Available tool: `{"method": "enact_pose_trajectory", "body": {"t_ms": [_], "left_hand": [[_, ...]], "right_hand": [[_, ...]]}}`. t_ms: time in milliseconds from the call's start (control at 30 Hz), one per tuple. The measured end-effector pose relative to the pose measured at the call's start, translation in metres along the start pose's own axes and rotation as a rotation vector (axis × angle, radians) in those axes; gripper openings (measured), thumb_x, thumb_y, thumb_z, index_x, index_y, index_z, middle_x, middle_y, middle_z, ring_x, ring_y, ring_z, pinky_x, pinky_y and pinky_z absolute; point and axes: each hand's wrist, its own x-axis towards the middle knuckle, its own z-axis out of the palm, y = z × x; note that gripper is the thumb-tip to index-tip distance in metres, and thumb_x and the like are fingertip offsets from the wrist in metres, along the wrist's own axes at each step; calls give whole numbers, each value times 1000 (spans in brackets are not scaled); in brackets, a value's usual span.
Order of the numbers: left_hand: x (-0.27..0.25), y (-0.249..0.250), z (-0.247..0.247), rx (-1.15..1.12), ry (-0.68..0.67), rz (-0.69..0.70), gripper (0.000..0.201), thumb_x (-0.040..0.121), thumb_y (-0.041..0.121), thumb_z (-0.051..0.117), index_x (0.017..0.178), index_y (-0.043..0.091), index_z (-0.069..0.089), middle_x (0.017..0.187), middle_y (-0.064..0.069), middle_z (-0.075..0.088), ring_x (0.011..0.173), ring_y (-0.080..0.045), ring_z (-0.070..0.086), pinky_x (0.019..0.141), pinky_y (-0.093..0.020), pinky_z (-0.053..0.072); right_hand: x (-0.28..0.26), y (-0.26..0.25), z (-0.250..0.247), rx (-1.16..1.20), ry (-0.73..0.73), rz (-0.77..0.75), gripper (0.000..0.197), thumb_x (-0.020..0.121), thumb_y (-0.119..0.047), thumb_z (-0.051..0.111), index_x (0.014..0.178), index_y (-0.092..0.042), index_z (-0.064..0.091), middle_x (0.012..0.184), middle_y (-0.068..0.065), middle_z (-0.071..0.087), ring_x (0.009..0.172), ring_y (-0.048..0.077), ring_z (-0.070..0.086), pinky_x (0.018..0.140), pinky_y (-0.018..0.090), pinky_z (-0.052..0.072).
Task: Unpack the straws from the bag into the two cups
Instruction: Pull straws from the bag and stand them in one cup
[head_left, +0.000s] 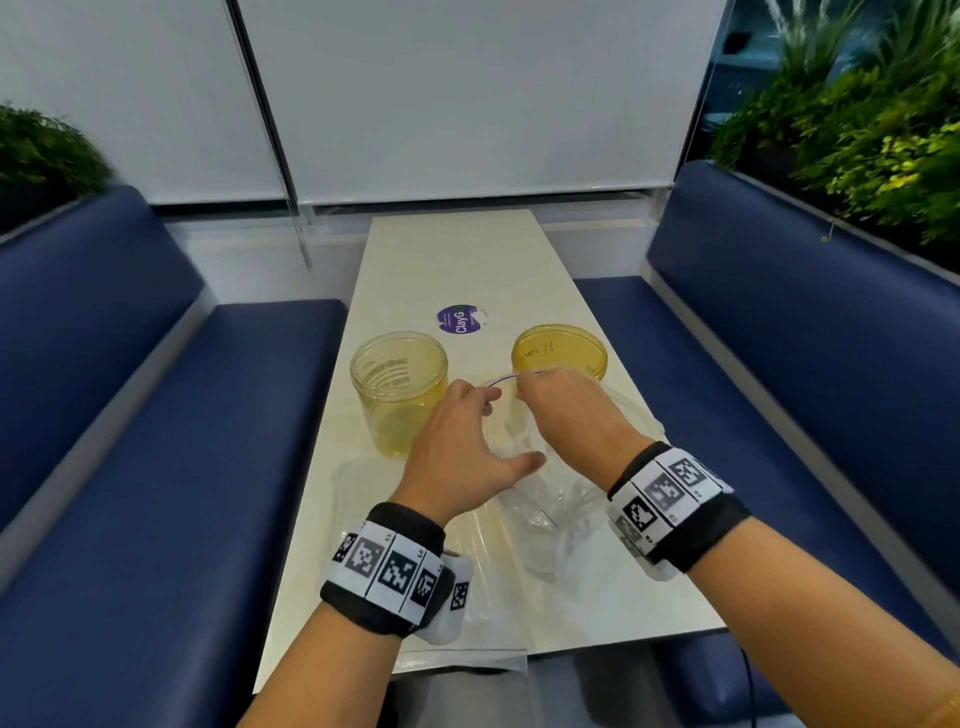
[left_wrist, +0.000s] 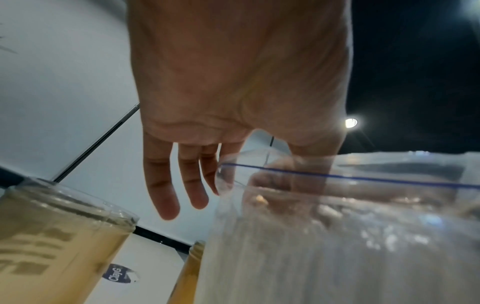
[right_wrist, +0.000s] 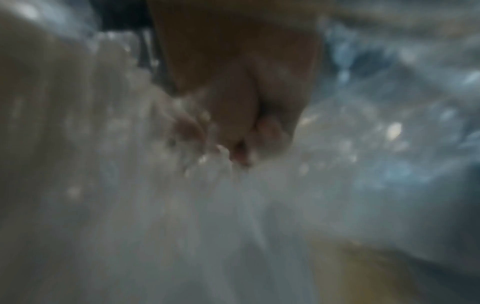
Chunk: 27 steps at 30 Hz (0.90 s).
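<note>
Your right hand (head_left: 563, 410) has its fingers (right_wrist: 233, 115) curled tight, pinching the mouth of the clear bag (head_left: 571, 499) at its blue zip line (left_wrist: 363, 176); your left hand (head_left: 467, 441) takes the same rim between forefinger and thumb, while its other fingers (left_wrist: 161, 185) hang loose and straight, holding nothing. The bag's mouth stands raised between your two hands, just in front of the two yellow cups: the left cup (head_left: 399, 387) is just beside your left knuckles, the right cup (head_left: 559, 351) sits right behind your right hand and is partly covered by it. The rest of the bag trails back across the tabletop (head_left: 452, 260) toward you, and its lower end overhangs the near edge. The far half of the tabletop carries only a round purple sticker (head_left: 460, 319); blue benches (head_left: 130, 415) close in along both long sides. The straws (head_left: 483, 551) show only as faint pale lines through the plastic under your left wrist, and the right wrist view is so blurred that they may be what the fingers close on, though that cannot be told.
</note>
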Motion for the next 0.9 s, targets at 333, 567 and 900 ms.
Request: {"method": "enact_pose_trajectory", "body": {"t_ms": [333,567,900], "left_hand": [[20,2,37,-333,200,-127,22,82,35,71,81,30,50,86,-4,57,70,-18,53,57,-31,43],[26,-5,35,-303,189,8,23,92,10,56,91,32,50,83,6,60,74,-11,62,71,-41,59],[26,-13,28,-211,169,-84,27,81,32,81,78,26,55,74,8,46,64,-9,40,57,-23,31]], "right_hand": [[2,-20,-37,417,249,-95,23,104,-29,47,107,-13,64,87,7,70,80,24,64,73,39,55],[-4,-10,-13,475,209,-60,64,74,-86,46,99,-27,55,59,-11,52,59,6,51,55,28,38],[18,-11,-32,441,249,-108,31,104,-44,42,89,-17,48,59,-5,49,56,20,51,59,33,42]]}}
